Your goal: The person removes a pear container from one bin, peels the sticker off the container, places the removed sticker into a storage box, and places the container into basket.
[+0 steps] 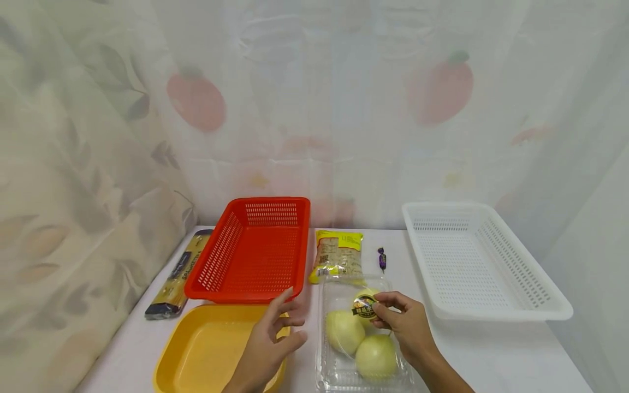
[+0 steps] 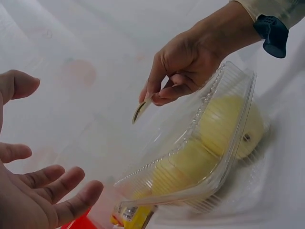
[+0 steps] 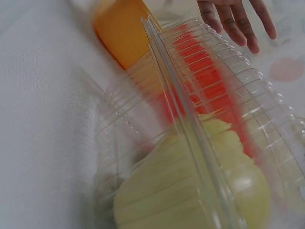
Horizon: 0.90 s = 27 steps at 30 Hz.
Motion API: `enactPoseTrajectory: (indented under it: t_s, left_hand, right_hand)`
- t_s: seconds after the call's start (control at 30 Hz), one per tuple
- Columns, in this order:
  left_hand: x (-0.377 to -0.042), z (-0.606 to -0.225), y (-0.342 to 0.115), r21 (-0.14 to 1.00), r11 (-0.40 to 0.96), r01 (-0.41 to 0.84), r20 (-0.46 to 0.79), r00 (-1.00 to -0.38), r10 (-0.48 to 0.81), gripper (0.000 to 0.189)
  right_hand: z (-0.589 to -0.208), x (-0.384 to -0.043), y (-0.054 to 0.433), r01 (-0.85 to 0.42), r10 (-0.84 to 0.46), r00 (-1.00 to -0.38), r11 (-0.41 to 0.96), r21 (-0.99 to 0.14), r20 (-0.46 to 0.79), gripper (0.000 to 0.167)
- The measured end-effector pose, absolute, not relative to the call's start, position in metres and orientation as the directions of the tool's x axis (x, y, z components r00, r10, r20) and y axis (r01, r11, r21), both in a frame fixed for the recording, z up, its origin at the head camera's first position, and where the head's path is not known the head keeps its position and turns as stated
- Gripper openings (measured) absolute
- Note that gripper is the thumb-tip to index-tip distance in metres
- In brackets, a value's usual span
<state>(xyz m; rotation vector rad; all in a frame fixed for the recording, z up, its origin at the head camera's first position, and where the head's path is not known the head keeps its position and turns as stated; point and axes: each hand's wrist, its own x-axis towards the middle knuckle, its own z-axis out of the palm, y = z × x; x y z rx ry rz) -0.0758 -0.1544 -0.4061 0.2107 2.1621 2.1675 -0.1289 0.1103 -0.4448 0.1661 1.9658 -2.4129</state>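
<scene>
Right hand (image 1: 407, 326) pinches a round label sticker (image 1: 364, 307) between thumb and fingers.
Beneath those fingertips sits a clear clamshell box (image 1: 335, 296) of pale-yellow pears (image 1: 345, 332); the left hand (image 1: 267, 345) (fingers loosely spread, empty) hovers beside it.

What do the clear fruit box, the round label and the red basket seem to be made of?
The clear box: probably thin, glossy plastic, being see-through, ribbed and shiny at the edges.
The round label: coated paper or plastic film, perhaps; it looks thin edge-on, but I can't tell which.
The red basket: likely moulded plastic, evenly coloured with neat slots.
</scene>
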Motion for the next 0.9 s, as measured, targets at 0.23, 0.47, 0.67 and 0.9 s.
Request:
enactPoseTrajectory:
  t_s: [0.23, 0.47, 0.67, 0.9]
  left_hand:
    - [-0.072, -0.404, -0.163, 0.998, 0.011, 0.063, 0.062, -0.992, 0.108, 0.072]
    - [-0.066, -0.403, -0.175, 0.996, 0.012, 0.09, 0.088, -0.991, 0.101, 0.072]
    - [-0.061, -0.404, -0.188, 0.991, 0.018, 0.134, 0.131, -0.985, 0.111, 0.072]
    - [-0.057, -0.403, -0.196, 0.99, 0.129, 0.055, 0.054, -0.998, 0.013, 0.076]
  right_hand:
    - [-0.444, -0.128, 0.11, 0.087, 0.044, -0.994, -0.206, -0.975, -0.098, 0.018]
    - [-0.443, -0.127, 0.11, 0.088, 0.046, -0.994, -0.198, -0.976, -0.099, 0.018]
    - [-0.444, -0.127, 0.111, 0.084, 0.045, -0.994, -0.192, -0.978, -0.095, 0.019]
    - [-0.445, -0.127, 0.111, 0.082, 0.047, -0.995, -0.187, -0.979, -0.092, 0.018]
